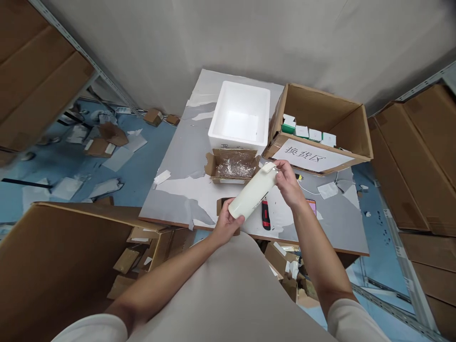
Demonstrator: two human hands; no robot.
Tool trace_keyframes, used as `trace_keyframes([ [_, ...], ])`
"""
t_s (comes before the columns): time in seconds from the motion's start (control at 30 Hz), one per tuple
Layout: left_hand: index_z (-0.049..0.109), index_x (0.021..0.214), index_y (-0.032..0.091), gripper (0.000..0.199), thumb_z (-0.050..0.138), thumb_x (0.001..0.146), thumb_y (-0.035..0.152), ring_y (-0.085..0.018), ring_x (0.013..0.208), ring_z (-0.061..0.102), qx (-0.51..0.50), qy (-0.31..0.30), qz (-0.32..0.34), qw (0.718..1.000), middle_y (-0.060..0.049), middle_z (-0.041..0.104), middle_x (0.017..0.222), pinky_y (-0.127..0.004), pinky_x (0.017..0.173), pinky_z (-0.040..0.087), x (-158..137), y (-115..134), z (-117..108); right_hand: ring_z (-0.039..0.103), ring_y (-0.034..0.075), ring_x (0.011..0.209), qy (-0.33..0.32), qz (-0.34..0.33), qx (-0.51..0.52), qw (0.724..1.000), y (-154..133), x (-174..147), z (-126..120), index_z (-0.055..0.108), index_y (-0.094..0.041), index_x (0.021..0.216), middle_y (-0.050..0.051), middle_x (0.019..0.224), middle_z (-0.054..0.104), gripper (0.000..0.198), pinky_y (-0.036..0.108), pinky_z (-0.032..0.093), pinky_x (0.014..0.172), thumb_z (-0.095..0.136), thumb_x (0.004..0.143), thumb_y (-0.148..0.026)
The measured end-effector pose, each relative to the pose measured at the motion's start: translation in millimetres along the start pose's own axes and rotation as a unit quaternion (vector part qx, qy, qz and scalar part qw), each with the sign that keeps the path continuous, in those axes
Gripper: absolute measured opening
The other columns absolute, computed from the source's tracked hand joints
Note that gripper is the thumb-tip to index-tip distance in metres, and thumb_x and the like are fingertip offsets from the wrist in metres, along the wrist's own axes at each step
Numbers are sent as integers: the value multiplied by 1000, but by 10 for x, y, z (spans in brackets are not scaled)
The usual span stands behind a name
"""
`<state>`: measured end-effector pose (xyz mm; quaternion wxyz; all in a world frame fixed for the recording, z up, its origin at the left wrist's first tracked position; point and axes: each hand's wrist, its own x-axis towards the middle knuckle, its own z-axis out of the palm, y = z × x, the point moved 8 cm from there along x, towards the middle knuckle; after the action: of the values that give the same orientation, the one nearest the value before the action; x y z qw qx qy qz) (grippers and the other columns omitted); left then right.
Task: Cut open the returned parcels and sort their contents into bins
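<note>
A pale cream bottle [252, 192] with dark lettering on its side is tilted between my two hands, above the near part of the table. My left hand [228, 222] grips its base end. At the lid end, my right hand [288, 182] has its fingers closed on the top. Just beyond the bottle stands a small open cardboard box [211, 166] with clear plastic wrap [233, 166] inside. Below the bottle lies a red and black utility knife [265, 216]. A brown cardboard piece [220, 205] is partly hidden behind my left hand.
A white foam box [213, 135] stands at the table's back. Right of it, a large carton [278, 114] with a handwritten label holds several white-and-green small boxes [289, 124]. A phone [312, 206] lies by my right forearm. A big open carton [71, 247] stands at lower left.
</note>
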<state>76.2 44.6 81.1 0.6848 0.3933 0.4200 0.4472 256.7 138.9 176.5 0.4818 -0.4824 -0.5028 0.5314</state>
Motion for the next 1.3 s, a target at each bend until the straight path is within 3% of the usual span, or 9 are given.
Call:
trace_keyframes([
  [0.13, 55, 118, 15, 66, 57, 75, 66, -27, 108, 56, 21, -43, 3, 999, -12, 64, 111, -39, 93, 44, -5, 36, -45, 57, 18, 77, -54, 17, 69, 996, 3, -54, 79, 49, -30, 99, 2, 100, 60, 42, 29, 45, 62, 68, 71, -54],
  [0.27, 63, 109, 13, 60, 46, 83, 64, -27, 106, 60, 26, -48, -10, 998, -14, 67, 106, -40, 94, 44, -14, 24, -72, 55, 16, 73, 7, -17, 4, 1000, 49, -62, 86, 52, -27, 93, 0, 88, 60, 37, 27, 43, 61, 70, 70, -50],
  [0.37, 51, 125, 16, 69, 62, 74, 62, -27, 113, 56, -20, -79, 14, 997, -16, 60, 120, -41, 96, 44, -37, 63, -7, 54, 14, 73, 52, -38, -55, 996, 72, -68, 102, 54, -24, 90, -1, 86, 59, 34, 26, 43, 63, 71, 70, -46],
  [0.47, 43, 123, 21, 84, 85, 53, 42, -26, 114, 55, -7, -51, 5, 999, -15, 51, 129, -40, 92, 48, -60, 29, -33, 52, 13, 70, 87, -35, -69, 993, 62, -87, 75, 53, -24, 89, -1, 85, 58, 33, 25, 43, 60, 68, 72, -48],
  [0.7, 43, 103, 21, 72, 88, 47, 28, -20, 103, 59, -1, -33, -40, 999, -7, 52, 115, -37, 86, 51, -81, -65, -20, 53, 15, 76, 150, -29, -89, 984, 23, -146, -77, 52, -24, 85, 1, 86, 58, 40, 27, 45, 65, 66, 70, -57],
  [0.83, 48, 106, 20, 65, 85, 53, 31, -20, 101, 59, -15, -38, -20, 999, -8, 56, 112, -35, 85, 50, -65, -32, -50, 58, 18, 83, 98, -26, -49, 994, 1, -163, -81, 53, -25, 93, 4, 102, 61, 47, 30, 48, 68, 65, 68, -64],
  [0.97, 54, 112, 18, 63, 78, 62, 50, -20, 94, 61, -88, -65, -18, 994, -8, 63, 104, -33, 81, 51, -65, 2, -54, 58, 25, 104, 22, -32, -23, 999, -134, -184, -52, 54, -27, 100, 8, 126, 55, 60, 38, 50, 77, 60, 64, -75],
  [1.13, 57, 117, 19, 62, 68, 70, 58, -26, 100, 63, -165, -95, -111, 975, -11, 65, 111, -42, 86, 51, -90, -14, 51, 60, 22, 92, 25, -30, -16, 999, -217, -138, -106, 55, -29, 100, 5, 110, 63, 53, 35, 50, 67, 67, 65, -66],
  [1.3, 55, 121, 19, 61, 63, 75, 58, -27, 104, 63, -166, -67, -146, 973, -12, 66, 115, -47, 93, 48, -95, -87, -6, 56, 15, 71, 56, -16, -51, 997, -149, -34, -79, 53, -26, 88, 2, 92, 62, 41, 26, 45, 53, 70, 67, -56],
])
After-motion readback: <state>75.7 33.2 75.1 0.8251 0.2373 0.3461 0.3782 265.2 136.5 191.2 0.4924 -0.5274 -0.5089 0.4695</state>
